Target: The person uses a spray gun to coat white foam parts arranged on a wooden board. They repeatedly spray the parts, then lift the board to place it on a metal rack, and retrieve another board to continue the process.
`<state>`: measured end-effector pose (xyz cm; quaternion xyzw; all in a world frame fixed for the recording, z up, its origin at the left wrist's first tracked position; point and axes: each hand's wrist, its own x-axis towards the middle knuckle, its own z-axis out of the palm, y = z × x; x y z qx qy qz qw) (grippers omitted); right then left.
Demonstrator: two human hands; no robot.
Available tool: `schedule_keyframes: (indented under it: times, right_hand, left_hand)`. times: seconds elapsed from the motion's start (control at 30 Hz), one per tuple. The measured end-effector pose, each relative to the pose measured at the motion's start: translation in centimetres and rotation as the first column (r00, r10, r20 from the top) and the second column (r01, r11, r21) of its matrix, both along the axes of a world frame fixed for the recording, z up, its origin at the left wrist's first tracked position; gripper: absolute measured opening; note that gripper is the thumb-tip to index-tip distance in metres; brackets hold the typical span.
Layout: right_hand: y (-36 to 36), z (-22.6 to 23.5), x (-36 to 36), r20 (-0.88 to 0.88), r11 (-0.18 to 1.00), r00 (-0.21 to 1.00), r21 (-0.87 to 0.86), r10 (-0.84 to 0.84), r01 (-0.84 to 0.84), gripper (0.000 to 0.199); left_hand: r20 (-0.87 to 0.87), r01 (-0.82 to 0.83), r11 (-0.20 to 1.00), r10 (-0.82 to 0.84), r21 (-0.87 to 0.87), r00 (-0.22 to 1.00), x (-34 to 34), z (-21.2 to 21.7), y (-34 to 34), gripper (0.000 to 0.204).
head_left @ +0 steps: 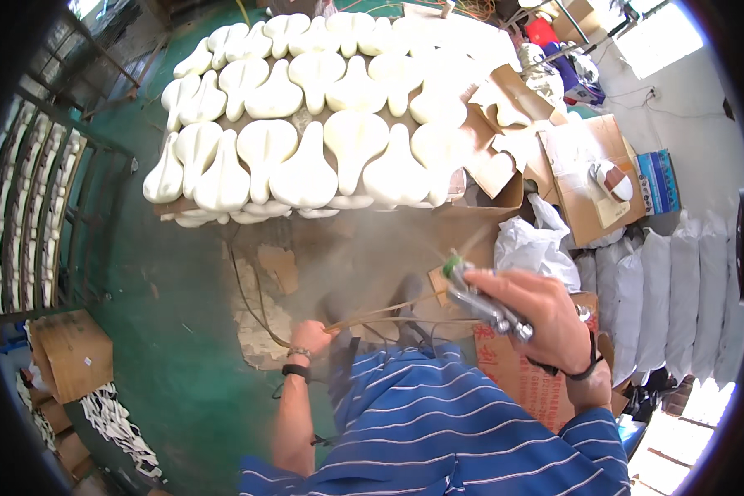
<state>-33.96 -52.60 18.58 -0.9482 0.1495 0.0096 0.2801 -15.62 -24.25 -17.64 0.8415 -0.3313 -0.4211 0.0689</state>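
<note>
My right hand (546,310) is closed around a metal spray gun (481,302) with a green front end, tilted toward the upper left. A pale mist hangs in the air between the gun and the table. Lower and to the left, my left hand (310,337) is wrapped round thin hoses (380,313) that run across in front of my body toward the gun. Ahead lie rows of cream-white, bare bicycle saddle pads (304,172), set alternately wide end and nose toward me. They stand apart from both hands.
Torn cardboard (504,165) lies at the table's right end, by a white plastic bag (537,248). White sacks (670,281) line the right wall. A rack (33,207) of saddle pads stands left, above a cardboard box (70,355). Loose hose (248,289) trails across the floor.
</note>
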Motion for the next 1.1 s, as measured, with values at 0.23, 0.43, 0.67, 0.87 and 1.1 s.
schedule_keyframes:
  times: [0.23,0.43,0.67,0.87,1.1]
  right_hand:
    - [-6.0,-1.6,-1.9,0.106,0.997,0.992,-0.032,0.068,-0.065,0.063]
    - [-8.8,-2.6,-1.5,0.18,0.994,0.984,-0.109,0.007,0.013,0.068]
    - [-9.3,-2.4,-4.0,0.173,0.997,0.984,-0.066,-0.037,0.049,0.073]
    - [-9.4,-1.9,-6.8,0.235,0.991,0.963,-0.007,-0.129,0.134,0.062]
    - [-9.8,-1.6,-9.8,0.08,0.989,0.985,0.019,-0.15,0.148,0.065]
  left_hand:
    - [-0.037,-0.028,0.998,0.029,0.048,0.999,-5.4,-0.2,-3.5,0.048]
    - [-0.028,0.02,0.995,-0.017,0.094,0.999,-6.3,-0.5,-5.7,0.049]
    - [0.001,0.054,0.991,-0.055,0.12,0.998,-5.7,-0.4,-7.5,0.047]
    - [-0.032,0.08,0.989,-0.076,0.127,0.997,-5.0,-0.1,-9.2,0.047]
    - [-0.021,0.159,0.986,-0.158,0.057,0.987,-5.5,-0.5,-11.0,0.047]
